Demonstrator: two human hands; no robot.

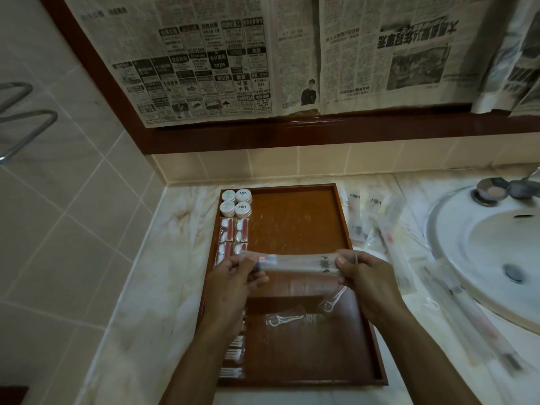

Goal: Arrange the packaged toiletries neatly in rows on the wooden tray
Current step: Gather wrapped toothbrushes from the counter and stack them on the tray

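Here the left hand (233, 276) and the right hand (359, 273) each pinch one end of a long clear toothbrush packet (295, 263), holding it level and crosswise above the wooden tray (342, 223), probably to square it before setting it down. The tray's left edge is already lined with round white tubs (236, 202) and cotton-bud packets (233, 233), so a fresh row seems meant beside them. More packets (380, 229) wait on the counter near the sink (482, 244).

Obscured and indistinct areas

Packets (233, 353) along tray (295, 206) left edge partly hidden under left forearm (204, 346); contents not identifiable. Packs (455, 293) beside sink (467, 258) motion-blurred, print unreadable. Tap (496, 190) and rail (17, 118) cut off by frame edges.
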